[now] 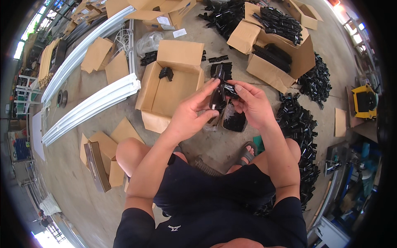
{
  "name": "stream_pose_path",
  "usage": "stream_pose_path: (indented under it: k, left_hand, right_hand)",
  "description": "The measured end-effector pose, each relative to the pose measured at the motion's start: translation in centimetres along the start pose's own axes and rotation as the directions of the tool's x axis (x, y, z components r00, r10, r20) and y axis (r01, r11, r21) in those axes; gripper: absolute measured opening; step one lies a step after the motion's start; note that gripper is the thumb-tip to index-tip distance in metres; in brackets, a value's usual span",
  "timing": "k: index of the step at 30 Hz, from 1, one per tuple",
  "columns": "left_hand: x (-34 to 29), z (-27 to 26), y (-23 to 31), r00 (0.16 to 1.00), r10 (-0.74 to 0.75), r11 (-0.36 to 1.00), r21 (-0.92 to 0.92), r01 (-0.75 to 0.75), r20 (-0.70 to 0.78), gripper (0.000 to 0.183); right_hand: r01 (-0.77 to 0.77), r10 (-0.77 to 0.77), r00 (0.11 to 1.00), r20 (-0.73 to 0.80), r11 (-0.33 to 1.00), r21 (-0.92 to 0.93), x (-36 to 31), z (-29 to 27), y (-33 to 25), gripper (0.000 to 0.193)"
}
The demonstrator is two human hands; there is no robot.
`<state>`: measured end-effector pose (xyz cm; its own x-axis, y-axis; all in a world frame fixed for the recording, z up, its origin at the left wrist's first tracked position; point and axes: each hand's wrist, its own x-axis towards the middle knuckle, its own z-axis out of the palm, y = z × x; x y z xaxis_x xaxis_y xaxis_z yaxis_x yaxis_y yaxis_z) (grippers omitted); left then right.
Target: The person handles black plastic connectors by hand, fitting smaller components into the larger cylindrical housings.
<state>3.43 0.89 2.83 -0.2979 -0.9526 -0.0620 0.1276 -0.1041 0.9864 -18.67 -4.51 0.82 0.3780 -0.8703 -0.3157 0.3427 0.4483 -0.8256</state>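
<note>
In front of my knees, my left hand (pixel 186 113) grips a glossy black part (pixel 217 98) between thumb and fingers. My right hand (pixel 255 106) pinches a shorter black piece (pixel 230 90) that meets its side; whether the two are joined I cannot tell. Just below the hands stands a small container of black pieces (pixel 234 120), partly covered by my fingers. To the left, an open cardboard box (pixel 149 99) has a few angled black parts (pixel 166 74) inside. Beyond my hands, more black parts (pixel 218 59) lie on the floor.
A heap of black parts (pixel 295 124) runs along my right side. An open carton (pixel 304 53) with black parts stands far right. Long white profiles (pixel 93 103) and flattened cardboard (pixel 108 144) lie left. A yellow-and-black case (pixel 364 102) sits at the right edge.
</note>
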Motion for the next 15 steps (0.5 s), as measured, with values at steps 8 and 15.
stream_pose_path:
  k: [8, 15]
  left_hand:
    - [0.1, -0.3, 1.1, 0.928, 0.371, 0.674, 0.698, -0.243, -0.035, 0.061]
    - [-0.5, -0.1, -0.8, 0.933, 0.313, 0.789, 0.596, -0.153, -0.175, 0.046]
  right_hand:
    - [-0.093, 0.094, 0.993, 0.071, 0.996, -0.016, -1.0, 1.0, -0.3, 0.032]
    - [0.483, -0.622, 0.783, -0.034, 0.641, -0.597, -2.6, 3.0, -2.9, 0.025]
